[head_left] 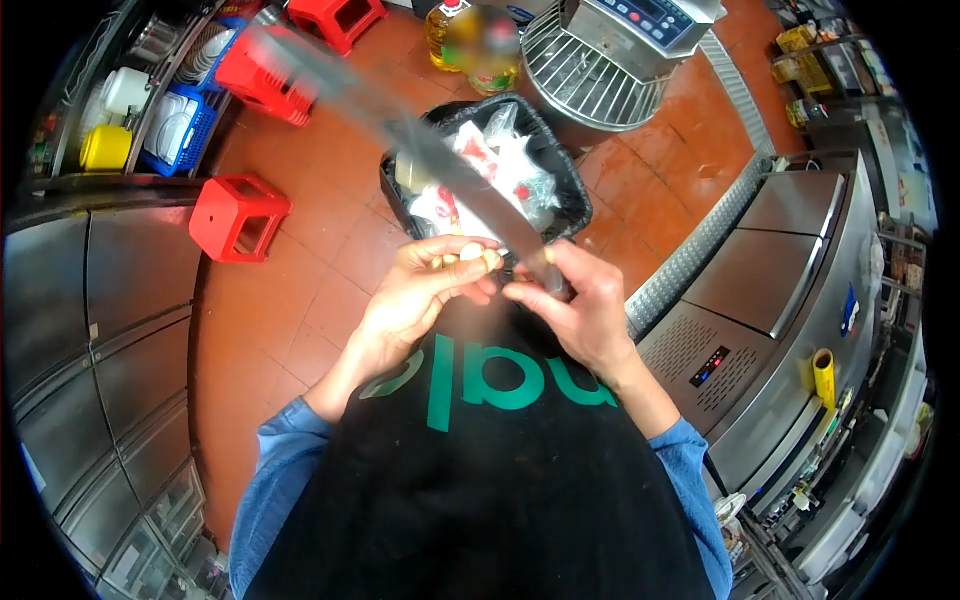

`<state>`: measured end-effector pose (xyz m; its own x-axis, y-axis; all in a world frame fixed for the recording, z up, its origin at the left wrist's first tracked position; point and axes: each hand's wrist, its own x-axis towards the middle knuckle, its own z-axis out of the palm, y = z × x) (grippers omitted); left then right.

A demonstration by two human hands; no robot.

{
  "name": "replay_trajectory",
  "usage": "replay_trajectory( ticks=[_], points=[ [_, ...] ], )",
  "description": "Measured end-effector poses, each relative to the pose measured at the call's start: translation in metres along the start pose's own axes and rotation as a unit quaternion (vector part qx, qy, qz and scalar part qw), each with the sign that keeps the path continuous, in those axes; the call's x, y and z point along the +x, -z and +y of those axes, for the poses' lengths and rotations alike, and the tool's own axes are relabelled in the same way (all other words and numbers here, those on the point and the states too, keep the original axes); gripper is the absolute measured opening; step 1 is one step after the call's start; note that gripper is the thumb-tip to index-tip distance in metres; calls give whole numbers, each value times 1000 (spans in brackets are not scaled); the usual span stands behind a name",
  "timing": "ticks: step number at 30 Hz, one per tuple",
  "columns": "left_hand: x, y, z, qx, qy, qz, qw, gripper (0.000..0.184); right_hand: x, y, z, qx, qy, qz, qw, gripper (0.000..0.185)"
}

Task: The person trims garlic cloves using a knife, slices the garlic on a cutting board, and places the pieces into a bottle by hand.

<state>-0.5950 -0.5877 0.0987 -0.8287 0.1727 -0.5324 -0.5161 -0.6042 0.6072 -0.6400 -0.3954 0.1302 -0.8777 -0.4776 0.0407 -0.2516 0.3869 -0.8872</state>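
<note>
My right hand (588, 305) is closed around the handle end of a long, broad-bladed knife (470, 190). The blade slants up and to the left across the view, and its far end is blurred. Close beside the base of the blade, my left hand (415, 285) pinches small pale pieces that look like garlic cloves (472, 253). Both hands are over the near edge of a black-lined waste bin (572, 190), which holds white paper and plastic bags. Part of the knife's handle is hidden in my right hand.
Red plastic stools (240, 215) stand at the left. Behind the bin are a large mixer with a wire guard (600, 75) and an oil bottle (440, 40). Steel cabinets (95, 330) line the left side; a steel counter unit (765, 255) runs along the right.
</note>
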Motion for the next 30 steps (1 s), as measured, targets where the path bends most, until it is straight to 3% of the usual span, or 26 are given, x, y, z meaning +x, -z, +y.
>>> replay_trajectory(
  ticks=[2, 4, 6, 9, 21, 24, 25, 28, 30],
  points=[
    [-3, 2, -8, -19, -26, 36, 999, 32, -3, 3, -3, -42, 72, -25, 996, 35],
    [-4, 4, -15, -52, -66, 19, 996, 37, -9, -1, 1, -79, 86, -47, 992, 48],
    [-7, 1, -12, 50, -92, 30, 994, 38, -13, 3, -3, -119, 81, -74, 987, 51],
    [-7, 2, -17, 30, -150, 6, 988, 38, -15, 7, -4, -138, 62, -99, 984, 52],
    [-4, -3, -13, 52, -113, 29, 992, 26, -19, 6, 10, -184, 77, -83, 976, 49],
    [-9, 5, -3, 86, -67, -22, 994, 22, -17, 12, 26, -122, 44, -76, 989, 46],
    [-12, -4, -2, 61, -62, 23, 996, 21, -15, 12, 33, -95, 23, -45, 994, 42],
    [-11, -7, 0, 63, -36, 12, 997, 20, -15, 16, 34, -39, -70, -42, 996, 33],
    [-11, -10, -1, 77, -25, -1, 997, 22, -13, 13, 21, -5, -38, -26, 999, 30]
  ],
)
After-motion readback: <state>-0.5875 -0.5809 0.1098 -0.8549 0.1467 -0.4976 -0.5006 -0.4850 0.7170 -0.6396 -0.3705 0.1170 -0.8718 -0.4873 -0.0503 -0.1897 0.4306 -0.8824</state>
